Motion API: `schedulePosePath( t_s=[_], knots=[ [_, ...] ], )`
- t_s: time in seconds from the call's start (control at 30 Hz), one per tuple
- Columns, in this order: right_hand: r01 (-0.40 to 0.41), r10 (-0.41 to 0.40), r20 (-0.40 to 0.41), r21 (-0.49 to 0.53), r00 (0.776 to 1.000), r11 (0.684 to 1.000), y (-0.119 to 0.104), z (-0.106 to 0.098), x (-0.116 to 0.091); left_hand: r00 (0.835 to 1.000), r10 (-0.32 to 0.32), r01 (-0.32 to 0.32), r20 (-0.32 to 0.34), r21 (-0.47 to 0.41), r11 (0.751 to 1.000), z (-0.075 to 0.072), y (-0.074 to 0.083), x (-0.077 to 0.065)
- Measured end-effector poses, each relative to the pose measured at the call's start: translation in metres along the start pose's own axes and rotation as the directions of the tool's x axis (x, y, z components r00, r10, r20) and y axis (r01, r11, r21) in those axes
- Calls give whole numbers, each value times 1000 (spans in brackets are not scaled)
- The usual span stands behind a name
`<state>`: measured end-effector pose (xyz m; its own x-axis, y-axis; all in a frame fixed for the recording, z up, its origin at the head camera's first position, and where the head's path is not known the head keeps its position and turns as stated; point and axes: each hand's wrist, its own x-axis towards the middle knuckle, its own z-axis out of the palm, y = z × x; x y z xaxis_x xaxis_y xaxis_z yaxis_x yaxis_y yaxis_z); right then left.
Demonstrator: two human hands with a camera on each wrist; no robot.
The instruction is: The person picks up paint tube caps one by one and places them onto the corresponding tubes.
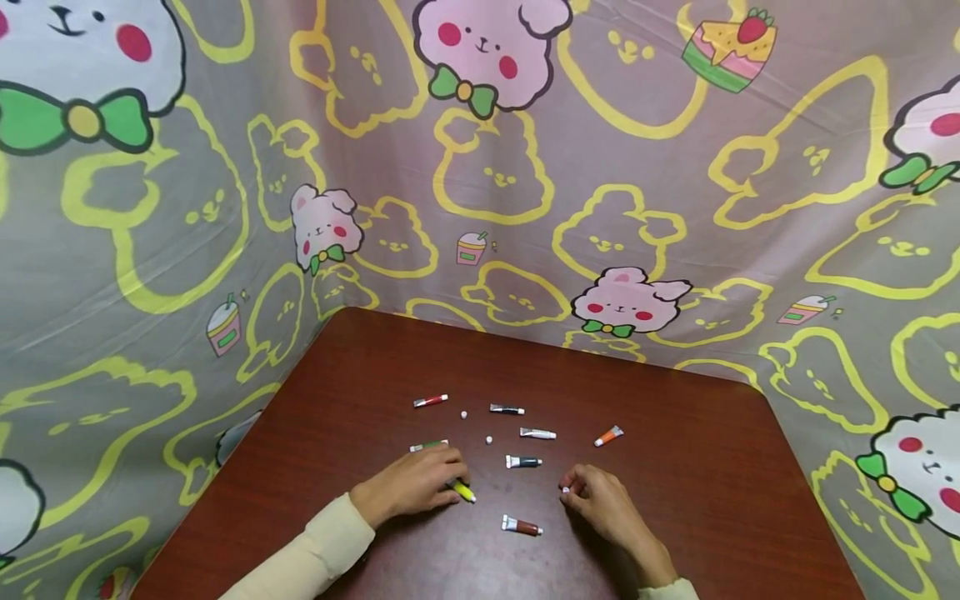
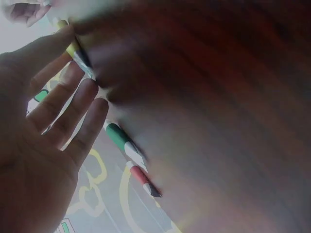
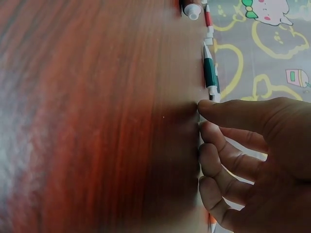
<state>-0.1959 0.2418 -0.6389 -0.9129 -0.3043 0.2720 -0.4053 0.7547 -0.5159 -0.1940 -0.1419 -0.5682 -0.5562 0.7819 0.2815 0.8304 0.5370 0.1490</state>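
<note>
In the head view my left hand (image 1: 420,482) pinches a yellow paint tube (image 1: 465,492) at the table. The left wrist view shows the thumb over this yellow tube (image 2: 73,50), the other fingers loosely bent. To the right, my right hand (image 1: 603,500) holds a small white cap (image 1: 566,490) between thumb and forefinger; the right wrist view hides the cap, with the fingertips (image 3: 210,160) down at the tabletop. Just beyond the left hand lies a green paint tube (image 1: 427,446), partly covered by it. A brown paint tube (image 1: 525,526) lies between the hands, nearer the front.
On the dark wooden table (image 1: 360,358) lie a red tube (image 1: 431,401), a black tube (image 1: 507,409), a white tube (image 1: 537,433), a dark green tube (image 1: 525,462) and an orange tube (image 1: 608,436). Two loose white caps (image 1: 489,440) sit among them. A patterned cloth (image 1: 517,242) hangs behind.
</note>
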Motion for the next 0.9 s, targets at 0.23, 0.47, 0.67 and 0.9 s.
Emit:
schedulePosePath(
  t_s=[0.23,0.47,0.67,0.9],
  knots=[
    [-41,40,32,37,999,998,-13,-9,2,999,33,-32,-12,17,999,4,1,5],
    [51,-52,10,94,999,994,-18,-17,1,999,51,-50,-10,67,996,6,0,7],
    [43,-45,21,81,999,996,-43,-33,3,998,57,-54,-25,79,995,6,2,8],
    [-152,146,128,35,981,988,-70,-49,6,1000,3,-1,-17,87,996,2,7,15]
  ],
)
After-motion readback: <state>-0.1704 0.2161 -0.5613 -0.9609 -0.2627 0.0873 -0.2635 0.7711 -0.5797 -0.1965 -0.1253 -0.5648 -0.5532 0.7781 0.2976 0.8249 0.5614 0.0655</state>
